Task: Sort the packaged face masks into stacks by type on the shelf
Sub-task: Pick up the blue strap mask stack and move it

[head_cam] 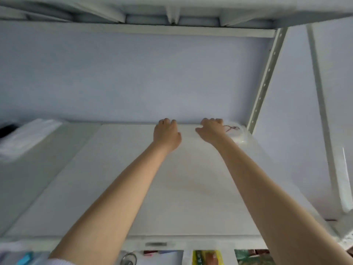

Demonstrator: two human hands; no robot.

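Both arms reach deep over the white shelf board (pixel 133 188) toward its back edge. My left hand (pixel 166 133) rests near the back wall with its fingers curled down; whether it grips anything is unclear. My right hand (pixel 211 131) lies on a clear-wrapped pack of face masks (pixel 237 134) in the back right corner; thin reddish ear loops show through the wrap. A second pile of clear-packaged masks (pixel 26 136) sits blurred at the back left of the shelf, far from both hands.
A perforated metal upright (pixel 265 83) stands at the back right corner, and the shelf above (pixel 172 8) hangs low overhead. Below the front edge, colourful packages (pixel 208 257) and a glass item (pixel 129 259) lie on a lower level.
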